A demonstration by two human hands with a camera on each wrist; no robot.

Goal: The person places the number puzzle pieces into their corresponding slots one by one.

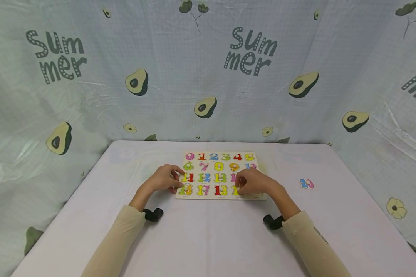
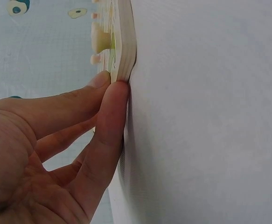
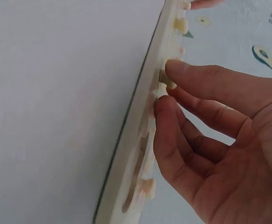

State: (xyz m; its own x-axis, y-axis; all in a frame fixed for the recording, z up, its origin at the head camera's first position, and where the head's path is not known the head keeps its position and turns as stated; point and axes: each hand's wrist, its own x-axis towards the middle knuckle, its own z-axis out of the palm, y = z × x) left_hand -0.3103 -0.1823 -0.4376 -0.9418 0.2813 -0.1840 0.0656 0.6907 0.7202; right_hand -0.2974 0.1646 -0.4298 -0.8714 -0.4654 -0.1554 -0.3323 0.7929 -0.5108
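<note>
A wooden number puzzle board (image 1: 208, 197) lies on the table, with colourful numerals in rows. My left hand (image 1: 164, 178) is at its left edge. In the left wrist view, thumb and a finger pinch the board's corner (image 2: 125, 46). My right hand (image 1: 255, 181) is over the lower right part and hides several numerals. The right wrist view shows its thumb and fingertips around the small knob (image 3: 165, 79) of a number piece (image 1: 235, 191) in the bottom row. A recess (image 3: 135, 182) shows in the board near that hand.
A loose blue and pink 20 piece (image 1: 306, 184) lies on the white table (image 1: 208, 238), right of the board. Behind the table hangs a curtain (image 1: 170, 50) printed with avocados and lettering. Black wrist cameras sit at both sleeves.
</note>
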